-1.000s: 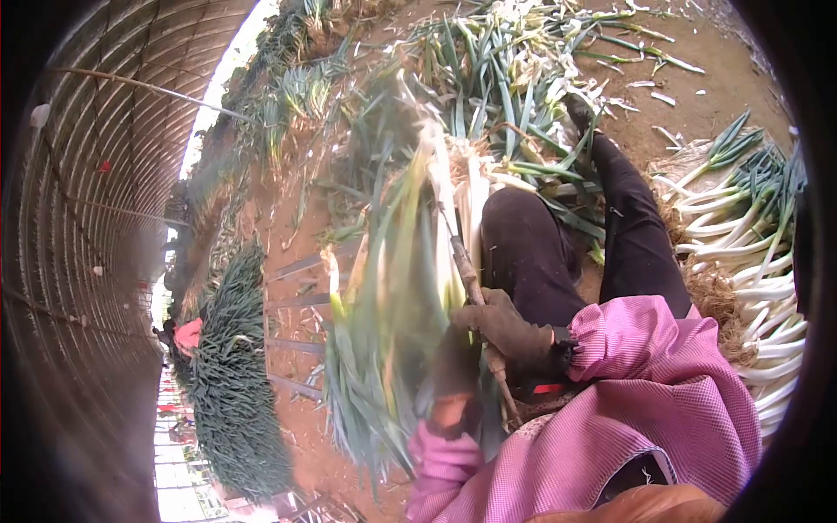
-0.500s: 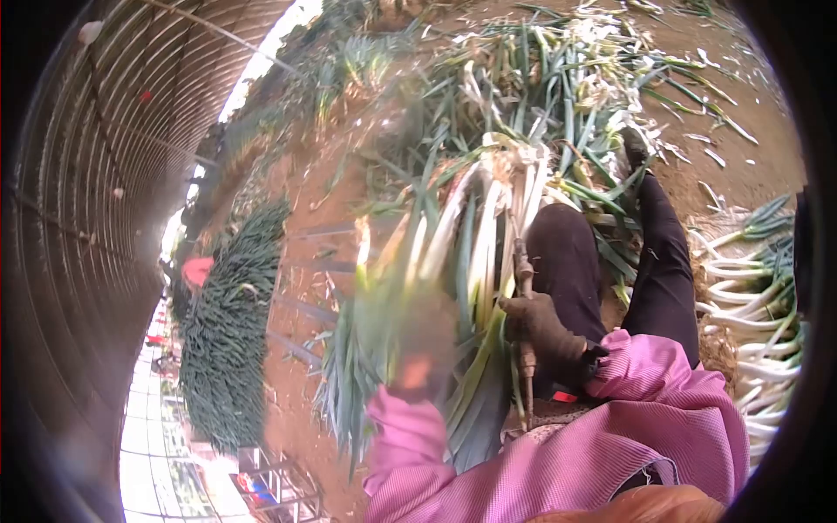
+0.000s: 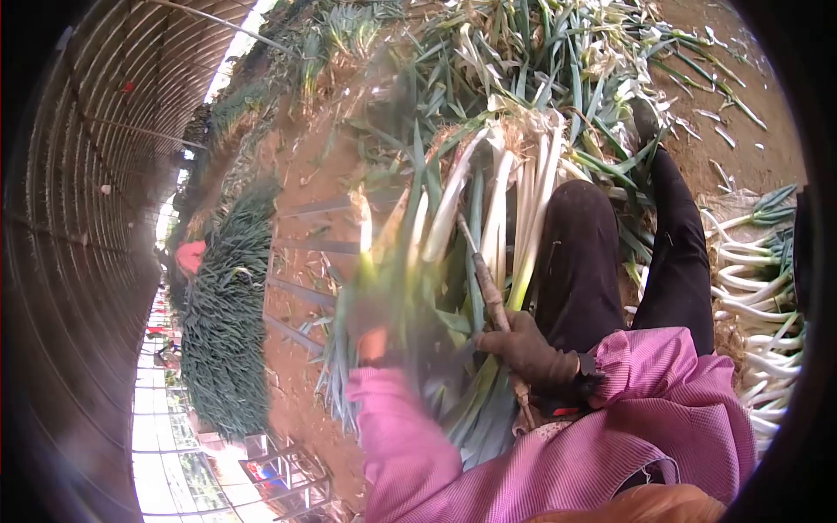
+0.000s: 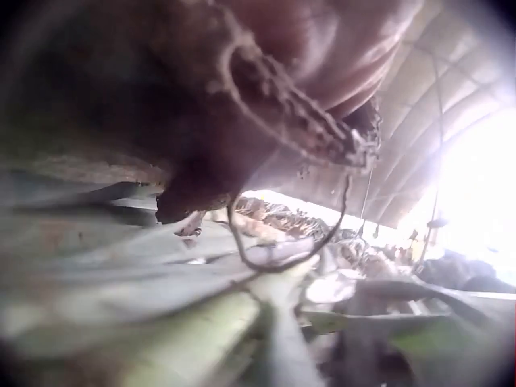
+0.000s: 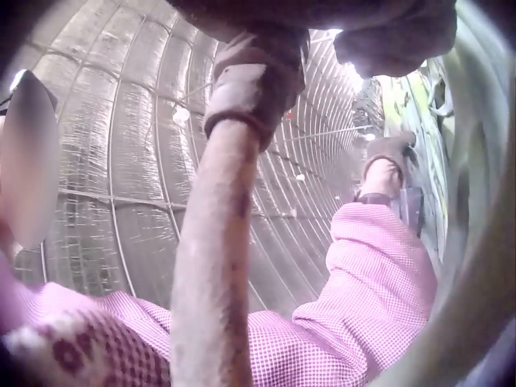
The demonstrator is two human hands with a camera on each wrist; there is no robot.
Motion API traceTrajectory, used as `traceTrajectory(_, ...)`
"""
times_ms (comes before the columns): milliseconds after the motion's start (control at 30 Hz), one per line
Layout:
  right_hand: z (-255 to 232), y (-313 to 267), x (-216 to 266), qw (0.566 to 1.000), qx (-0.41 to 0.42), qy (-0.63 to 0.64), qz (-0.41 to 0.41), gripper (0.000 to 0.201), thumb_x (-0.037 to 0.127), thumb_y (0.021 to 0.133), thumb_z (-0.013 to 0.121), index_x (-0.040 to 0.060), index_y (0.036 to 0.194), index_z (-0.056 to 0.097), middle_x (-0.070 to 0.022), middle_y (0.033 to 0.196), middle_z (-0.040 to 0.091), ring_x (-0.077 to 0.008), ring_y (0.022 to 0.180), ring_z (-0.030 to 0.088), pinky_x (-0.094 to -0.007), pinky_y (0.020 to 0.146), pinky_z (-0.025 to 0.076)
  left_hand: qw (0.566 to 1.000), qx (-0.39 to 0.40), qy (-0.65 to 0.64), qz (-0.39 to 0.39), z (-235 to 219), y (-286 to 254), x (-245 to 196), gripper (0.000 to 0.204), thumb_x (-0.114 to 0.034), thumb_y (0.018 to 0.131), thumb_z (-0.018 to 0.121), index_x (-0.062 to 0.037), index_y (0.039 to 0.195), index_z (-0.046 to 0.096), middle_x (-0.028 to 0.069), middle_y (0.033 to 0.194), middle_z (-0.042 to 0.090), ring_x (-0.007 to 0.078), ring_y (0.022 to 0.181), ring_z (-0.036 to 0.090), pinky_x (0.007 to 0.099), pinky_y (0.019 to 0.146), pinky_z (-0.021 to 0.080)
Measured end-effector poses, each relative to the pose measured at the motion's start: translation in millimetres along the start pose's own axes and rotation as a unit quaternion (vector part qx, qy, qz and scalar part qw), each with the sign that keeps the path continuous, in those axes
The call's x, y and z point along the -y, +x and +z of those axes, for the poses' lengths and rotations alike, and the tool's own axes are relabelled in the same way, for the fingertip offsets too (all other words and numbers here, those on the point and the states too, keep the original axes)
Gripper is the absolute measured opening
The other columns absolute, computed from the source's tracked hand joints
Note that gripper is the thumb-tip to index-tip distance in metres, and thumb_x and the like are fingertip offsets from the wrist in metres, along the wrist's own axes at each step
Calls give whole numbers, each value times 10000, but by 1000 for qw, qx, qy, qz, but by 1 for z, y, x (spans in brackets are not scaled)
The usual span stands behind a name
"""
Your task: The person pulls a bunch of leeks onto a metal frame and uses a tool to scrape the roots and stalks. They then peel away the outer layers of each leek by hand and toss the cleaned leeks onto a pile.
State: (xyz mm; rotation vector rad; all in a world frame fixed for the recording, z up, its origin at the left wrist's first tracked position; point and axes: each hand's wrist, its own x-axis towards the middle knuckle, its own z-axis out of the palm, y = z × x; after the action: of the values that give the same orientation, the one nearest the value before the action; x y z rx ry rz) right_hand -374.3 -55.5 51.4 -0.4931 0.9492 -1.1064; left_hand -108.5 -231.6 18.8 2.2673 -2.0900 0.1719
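My gloved right hand [image 3: 536,350] grips a long wooden handle [image 3: 493,296] that slants up across the leeks; the right wrist view shows the thick handle [image 5: 216,242] close up. Long leeks [image 3: 497,213] lie with roots up and green leaves down beside my knee. Over their leaves at the left is my gloved left hand [image 3: 370,321], badly blurred; its fingers cannot be made out. The right wrist view shows the left hand [image 5: 390,153] small, beside green leaves. In the left wrist view, leaves [image 4: 201,322] lie under the dark glove [image 4: 201,137].
Loose leaves and peelings [image 3: 523,61] heap beyond my knees [image 3: 580,205]. White-stemmed leeks [image 3: 750,292] lie in a row at the right. A large green pile [image 3: 225,322] stands at the left, with metal bars [image 3: 301,292] between. A curved greenhouse wall [image 3: 96,174] rises far left.
My left hand has moved leftward from near the right hand, over the leaves. The handle swung upright, then tilted back left. The leeks by the knee are more spread and visible.
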Motion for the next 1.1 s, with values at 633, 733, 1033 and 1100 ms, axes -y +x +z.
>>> traceTrajectory(633,4,-13,-31,980,101,-166,40,442,284,780,630,14,1027,382,-160,787,604,-250,719,591,-331,676,464,953,92,102,271,-12,-31,-59,351,-384,815,560,-59,895,665,197,832,632,364,777,606,467,704,468)
traceTrajectory(733,4,-11,-31,961,175,-214,19,851,270,872,539,169,1459,-69,-273,868,612,-403,814,623,-399,804,480,925,56,94,365,-15,-22,-55,303,-337,832,543,-62,881,659,180,781,620,352,715,605,478,686,473)
traceTrajectory(1033,2,-9,-11,985,121,-102,72,534,288,839,581,87,1246,301,-181,835,603,-262,740,595,-332,708,470,945,-93,-86,303,-61,89,-74,433,-342,879,483,-29,1176,512,172,891,626,301,769,617,403,681,501)
traceTrajectory(1100,0,-8,-3,992,58,-1,110,303,273,765,654,-22,830,640,-52,685,567,-104,581,516,-263,537,418,949,-37,-108,294,-58,96,-81,448,-373,874,496,-38,1170,527,201,933,626,329,843,609,422,710,493)
